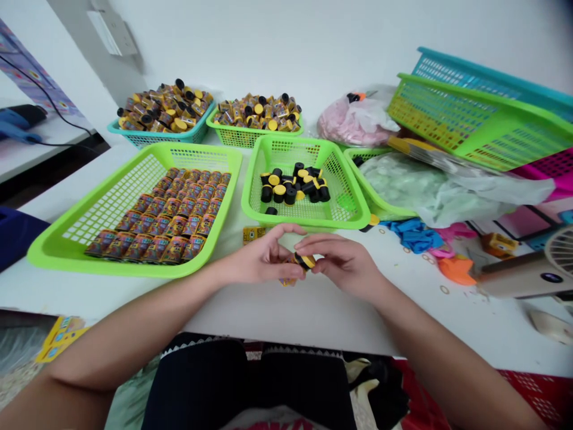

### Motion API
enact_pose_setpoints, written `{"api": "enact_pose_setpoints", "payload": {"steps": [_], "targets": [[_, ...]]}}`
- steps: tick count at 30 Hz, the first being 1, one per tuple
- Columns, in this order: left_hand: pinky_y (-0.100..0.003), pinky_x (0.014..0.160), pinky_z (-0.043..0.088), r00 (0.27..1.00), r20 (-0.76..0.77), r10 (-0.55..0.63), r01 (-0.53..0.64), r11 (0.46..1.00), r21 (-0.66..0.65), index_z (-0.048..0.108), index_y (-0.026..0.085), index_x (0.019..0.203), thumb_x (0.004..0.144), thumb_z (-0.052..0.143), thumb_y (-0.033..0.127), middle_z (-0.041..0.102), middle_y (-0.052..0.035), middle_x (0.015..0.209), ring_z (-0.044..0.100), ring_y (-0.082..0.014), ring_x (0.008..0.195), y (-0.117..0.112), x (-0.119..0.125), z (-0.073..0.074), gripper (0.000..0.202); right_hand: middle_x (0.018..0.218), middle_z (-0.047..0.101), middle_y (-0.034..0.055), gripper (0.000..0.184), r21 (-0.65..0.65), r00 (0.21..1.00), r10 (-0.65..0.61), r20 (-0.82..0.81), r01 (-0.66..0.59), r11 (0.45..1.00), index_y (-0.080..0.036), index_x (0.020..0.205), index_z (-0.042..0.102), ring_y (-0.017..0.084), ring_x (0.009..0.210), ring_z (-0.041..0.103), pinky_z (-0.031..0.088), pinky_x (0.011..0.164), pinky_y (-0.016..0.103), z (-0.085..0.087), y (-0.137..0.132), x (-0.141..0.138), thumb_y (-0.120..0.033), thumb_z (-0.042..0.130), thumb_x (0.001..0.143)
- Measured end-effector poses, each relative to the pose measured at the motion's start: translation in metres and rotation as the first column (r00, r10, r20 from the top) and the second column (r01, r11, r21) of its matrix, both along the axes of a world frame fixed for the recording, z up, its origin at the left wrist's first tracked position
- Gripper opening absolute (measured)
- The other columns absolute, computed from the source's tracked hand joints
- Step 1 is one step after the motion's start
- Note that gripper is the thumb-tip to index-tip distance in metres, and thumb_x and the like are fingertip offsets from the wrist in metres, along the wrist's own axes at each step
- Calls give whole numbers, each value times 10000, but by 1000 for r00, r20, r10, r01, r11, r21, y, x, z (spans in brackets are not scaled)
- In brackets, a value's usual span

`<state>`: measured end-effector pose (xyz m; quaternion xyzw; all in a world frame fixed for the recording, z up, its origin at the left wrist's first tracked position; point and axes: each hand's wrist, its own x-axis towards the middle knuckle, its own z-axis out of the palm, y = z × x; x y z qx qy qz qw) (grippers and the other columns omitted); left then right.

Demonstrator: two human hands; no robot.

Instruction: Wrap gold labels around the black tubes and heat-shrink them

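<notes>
Over the front of the white table, both my hands meet around a small black canister with a yellow lid point(305, 261). My left hand point(257, 261) is closed around its left side, and a yellow printed label point(287, 280) shows below those fingers. My right hand point(347, 264) pinches the canister at the lid end with thumb and fingertips. Fingers hide much of the canister, so whether the label is stuck to it I cannot tell. Just beyond my left hand lies a yellow printed piece point(253, 234), perhaps more labels.
A green basket point(111, 270) at left holds rows of labelled canisters. Plain black canisters lie in the middle green basket point(308, 222). Two heaped baskets stand behind. Plastic bags, stacked baskets point(474, 119), balloons point(414, 235) and a small fan point(521, 272) occupy the right.
</notes>
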<state>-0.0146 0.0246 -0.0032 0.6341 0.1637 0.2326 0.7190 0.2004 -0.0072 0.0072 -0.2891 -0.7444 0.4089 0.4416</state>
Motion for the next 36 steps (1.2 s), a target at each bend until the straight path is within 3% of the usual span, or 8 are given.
{"api": "enact_pose_setpoints", "payload": {"steps": [6, 11, 17, 20, 24, 30, 34, 36], "targets": [[-274, 644, 554, 985, 165, 43, -10, 981, -191, 78, 273, 1510, 745, 836, 359, 756, -46, 870, 742, -200, 757, 2, 5, -5, 1080, 1492, 515, 22, 411, -40, 981, 181, 69, -179, 983, -407, 1405, 514, 220, 1411, 441, 482, 1075, 476, -6, -5, 0, -402, 498, 995], [-253, 637, 550, 940, 85, 330, -304, 924, -233, 104, 227, 1508, 676, 872, 220, 761, 2, 773, 731, -172, 700, -2, 12, -2, 1132, 1503, 487, 113, 667, 330, 926, -211, 313, 103, 938, -299, 1515, 336, 278, 1441, 387, 334, 1158, 547, -4, -11, -7, -433, 610, 922], [-270, 692, 559, 868, 83, 490, -458, 854, -246, 168, 202, 1478, 619, 879, 158, 734, 46, 706, 716, -155, 655, -15, 18, 2, 1116, 1349, 618, 121, 575, 571, 848, -355, 392, 78, 817, -240, 1399, 401, 253, 1385, 471, 350, 1129, 525, -11, -14, -23, -129, 576, 862], [-252, 651, 550, 872, 130, 473, -430, 864, -260, 211, 249, 1408, 601, 890, 168, 721, 56, 758, 705, -146, 655, -22, 23, 1, 1059, 1239, 686, 67, 527, 532, 909, -318, 270, 135, 836, -286, 1286, 465, 236, 1331, 533, 414, 1080, 482, -11, -16, -26, -102, 596, 810], [-218, 586, 512, 932, 147, 332, -285, 920, -268, 260, 249, 1264, 820, 725, 263, 662, 72, 693, 651, -106, 599, -30, 29, 0, 643, 1274, 672, 75, 618, 462, 923, -303, 237, 168, 871, -288, 1316, 446, 261, 1332, 529, 394, 1095, 489, -8, -20, -27, -175, 648, 743], [-204, 545, 461, 942, 49, 332, -315, 925, -213, 161, 240, 1343, 783, 686, 133, 631, 106, 636, 593, -94, 520, -30, 25, 2, 775, 1117, 738, 32, 587, 731, 803, -527, 278, 179, 658, -329, 1344, 483, 279, 1051, 691, 181, 1162, 560, -5, -21, -27, -269, 674, 793], [-206, 540, 444, 971, 200, 134, -94, 976, -198, 127, 255, 1385, 831, 691, 236, 597, 117, 618, 568, -88, 507, -28, 20, 2, 791, 985, 758, -6, 568, 743, 817, -539, 205, 228, 629, -365, 1293, 528, 264, 911, 677, 251, 1106, 549, -1, -24, -28, -347, 715, 757], [-191, 506, 397, 974, 186, 131, -105, 984, -145, 129, 256, 1384, 838, 672, 221, 552, 127, 605, 530, -81, 489, -28, 19, 2, 771, 946, 760, -10, 558, 784, 793, -576, 197, 226, 579, -366, 1289, 538, 255, 863, 635, 276, 1073, 538, -1, -26, -29, -376, 726, 764]]}}
